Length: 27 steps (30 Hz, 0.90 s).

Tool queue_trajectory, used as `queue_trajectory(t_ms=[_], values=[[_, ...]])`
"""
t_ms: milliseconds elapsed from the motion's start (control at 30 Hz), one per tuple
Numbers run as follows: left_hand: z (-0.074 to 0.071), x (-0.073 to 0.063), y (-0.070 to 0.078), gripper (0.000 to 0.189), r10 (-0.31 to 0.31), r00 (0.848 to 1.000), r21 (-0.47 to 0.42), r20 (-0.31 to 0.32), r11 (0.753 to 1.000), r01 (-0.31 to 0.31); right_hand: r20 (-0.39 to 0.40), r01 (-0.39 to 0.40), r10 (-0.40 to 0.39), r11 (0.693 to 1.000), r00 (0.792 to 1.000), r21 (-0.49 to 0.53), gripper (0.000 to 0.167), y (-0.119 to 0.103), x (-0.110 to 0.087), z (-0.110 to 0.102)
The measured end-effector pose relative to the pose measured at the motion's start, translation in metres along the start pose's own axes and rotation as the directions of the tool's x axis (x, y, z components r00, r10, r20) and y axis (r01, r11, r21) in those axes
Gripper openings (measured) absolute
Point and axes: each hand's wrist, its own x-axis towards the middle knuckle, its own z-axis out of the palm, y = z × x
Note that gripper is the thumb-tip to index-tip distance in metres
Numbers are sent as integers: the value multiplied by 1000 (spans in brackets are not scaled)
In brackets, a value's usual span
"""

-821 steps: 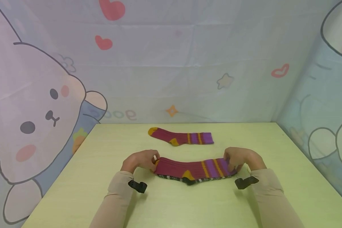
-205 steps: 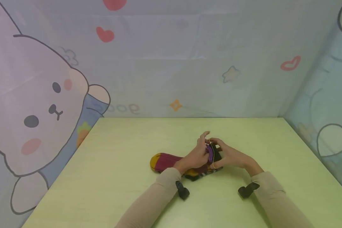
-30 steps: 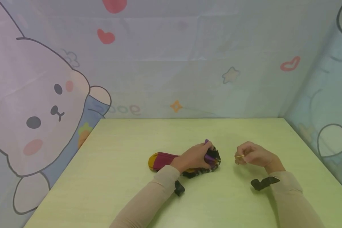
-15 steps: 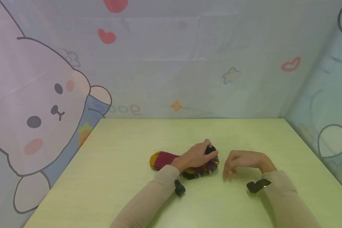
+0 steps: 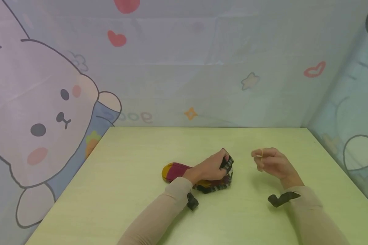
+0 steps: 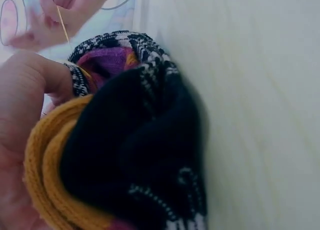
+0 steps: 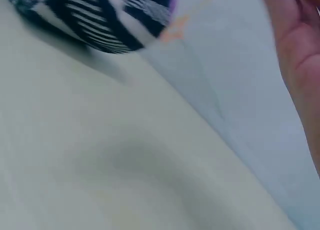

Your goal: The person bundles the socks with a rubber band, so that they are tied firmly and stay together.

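Note:
My left hand [image 5: 210,167] grips the cuff end of a stack of socks. On top is a maroon sock [image 5: 178,172] with a mustard toe, pointing left on the table. Under it a black-and-white patterned sock [image 5: 213,188] shows along the near edge. In the left wrist view, the patterned cuff [image 6: 145,45] curves round purple knit [image 6: 107,60], and my thumb and fingers hold the bunched side. To the right, my right hand [image 5: 274,164] is raised off the table, a thin yellow rubber band [image 5: 262,156] caught round its bent fingers. My left palm hides the socks' middle.
The pale yellow table [image 5: 135,146] runs back to a cartoon-printed cloth backdrop [image 5: 178,85]. Dark wrist cameras [image 5: 192,201] sit on both beige sleeves [image 5: 159,217].
Earlier two maroon socks lay apart; now the socks are stacked with the cuff bunched. Over the last second the right hand dipped toward the cuff, then rose away right with the rubber band.

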Motion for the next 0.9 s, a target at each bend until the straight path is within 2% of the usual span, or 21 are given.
queue_trajectory(t_ms=[33,67,100,133,167,200,233,267,300,333,367,433,500,533,567,667,767,833,900], values=[[0,0,0,33,-2,1000,7,0,1000,2,-102,3,1,999,995,39,55,4,3,2],[0,1,1,34,-3,1000,14,-3,1000,3,-224,-3,18,998,974,68,56,8,7,6],[0,1,1,35,-4,1000,25,-8,1000,4,-351,-14,42,997,936,80,56,13,12,9],[0,1,2,36,-3,1000,39,-15,999,3,-464,-29,62,997,884,77,53,17,18,13],[0,1,2,37,-3,1000,53,-23,999,4,-561,-58,68,998,825,36,49,22,24,16],[0,2,2,38,-1,1000,68,-31,998,3,-627,-98,63,995,776,-22,47,26,29,19],[0,2,2,39,2,999,83,-42,997,2,-680,-173,52,979,732,-112,46,31,34,21],[0,2,2,39,4,999,91,-49,996,0,-711,-259,42,945,702,-200,50,34,37,23],[0,2,2,40,7,998,101,-57,995,-1,-725,-348,29,890,688,-295,56,37,40,25],[-1,2,2,40,11,998,111,-63,994,-4,-724,-431,22,815,689,-386,62,40,42,26],[-1,2,2,38,14,998,114,-68,993,-6,-712,-501,21,726,701,-472,66,42,43,27],[-3,3,3,38,21,997,127,-76,992,-11,-682,-582,42,562,730,-588,74,46,44,28],[-5,3,3,38,29,997,153,-76,988,-17,-627,-584,86,479,774,-656,82,49,44,29],[-6,3,4,37,33,997,167,-75,986,-21,-603,-581,107,444,791,-683,84,50,44,30],[-7,3,5,37,39,996,178,-75,984,-25,-585,-575,121,422,802,-701,86,51,44,30],[-9,3,7,37,54,996,180,-77,983,-39,-568,-570,130,376,813,-730,86,53,45,33],[-10,1,7,46,54,994,89,-92,995,-46,-583,-590,127,322,802,-741,86,52,46,35],[-9,-1,6,56,37,994,-4,-107,999,-37,-599,-608,127,277,790,-744,88,52,46,36],[-8,-3,5,64,14,994,-117,-109,993,-27,-614,-624,124,239,779,-744,92,51,45,36]])
